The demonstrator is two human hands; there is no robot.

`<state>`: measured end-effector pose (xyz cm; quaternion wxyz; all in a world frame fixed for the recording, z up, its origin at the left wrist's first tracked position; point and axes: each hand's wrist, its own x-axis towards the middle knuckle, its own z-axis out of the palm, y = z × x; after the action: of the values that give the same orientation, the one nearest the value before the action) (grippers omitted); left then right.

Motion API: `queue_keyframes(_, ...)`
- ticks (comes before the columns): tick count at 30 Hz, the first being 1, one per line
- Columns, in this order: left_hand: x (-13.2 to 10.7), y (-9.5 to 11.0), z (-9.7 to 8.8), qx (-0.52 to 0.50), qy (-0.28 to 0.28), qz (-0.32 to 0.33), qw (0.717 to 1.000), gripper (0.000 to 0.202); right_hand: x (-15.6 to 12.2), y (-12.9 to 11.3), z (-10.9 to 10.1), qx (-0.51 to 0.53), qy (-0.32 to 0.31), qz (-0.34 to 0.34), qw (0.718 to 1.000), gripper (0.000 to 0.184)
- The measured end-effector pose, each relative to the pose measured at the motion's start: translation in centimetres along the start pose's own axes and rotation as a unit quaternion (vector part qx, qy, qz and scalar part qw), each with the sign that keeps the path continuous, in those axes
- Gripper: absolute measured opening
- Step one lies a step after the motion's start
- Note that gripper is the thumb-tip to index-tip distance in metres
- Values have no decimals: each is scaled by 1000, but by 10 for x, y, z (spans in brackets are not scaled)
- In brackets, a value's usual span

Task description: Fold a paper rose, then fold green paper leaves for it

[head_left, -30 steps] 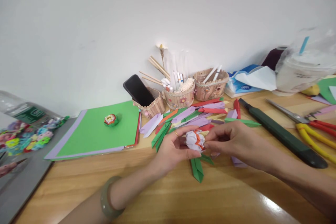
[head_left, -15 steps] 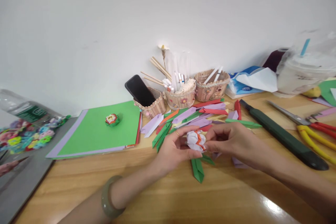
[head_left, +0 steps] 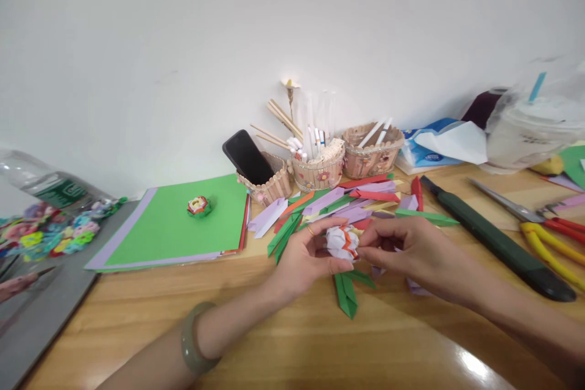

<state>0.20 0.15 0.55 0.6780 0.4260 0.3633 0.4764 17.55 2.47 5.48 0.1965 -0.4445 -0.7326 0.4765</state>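
A white paper flower with orange zigzag edging (head_left: 342, 242) is held up between my two hands. My left hand (head_left: 307, 259) is closed around its left side, thumb below and fingers behind. At its right edge my right hand (head_left: 404, 248) pinches the paper; the fingertips partly hide what they grip. Beneath and behind the hands lie many folded paper strips (head_left: 336, 198) in green, purple, red and yellow. Green folded pieces (head_left: 346, 295) lie just below the flower. A small finished-looking paper flower with a green base (head_left: 199, 206) sits on green paper sheets (head_left: 155, 225) at the left.
Decorated stick baskets (head_left: 320, 175) holding a phone (head_left: 247, 156), sticks and pens stand along the wall. On the right are a dark green knife-like tool (head_left: 498, 241), yellow-handled scissors (head_left: 532, 225), tissues (head_left: 432, 146) and a cup (head_left: 525, 134). At left, a bottle (head_left: 59, 190) and colourful bundles (head_left: 50, 231).
The view has shifted slightly, so the background sits a little further right. Both hands keep hold of the paper flower, with only slight finger movement on the right.
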Motion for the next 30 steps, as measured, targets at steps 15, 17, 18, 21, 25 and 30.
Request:
queue_keyframes(15,0,-3,-2,-17,-14,11,1000,58,-2,3,3,4,27,-8,1000,19)
queue_keyframes(17,0,-3,-1,-21,-6,10,1000,56,-2,4,4,-9,46,-22,999,22)
queue_keyframes(18,0,-3,-1,-21,-3,10,1000,55,-2,5,4,-24,63,-29,997,23)
queue_keyframes(21,0,-3,-1,-27,5,15,1000,53,-2,5,6,-40,93,-40,994,24)
queue_keyframes(25,0,-3,-1,-49,-3,17,999,54,-3,1,7,19,75,-14,997,28)
queue_keyframes(30,-3,3,3,-89,-8,1,996,56,-9,-4,1,-4,166,-67,984,24)
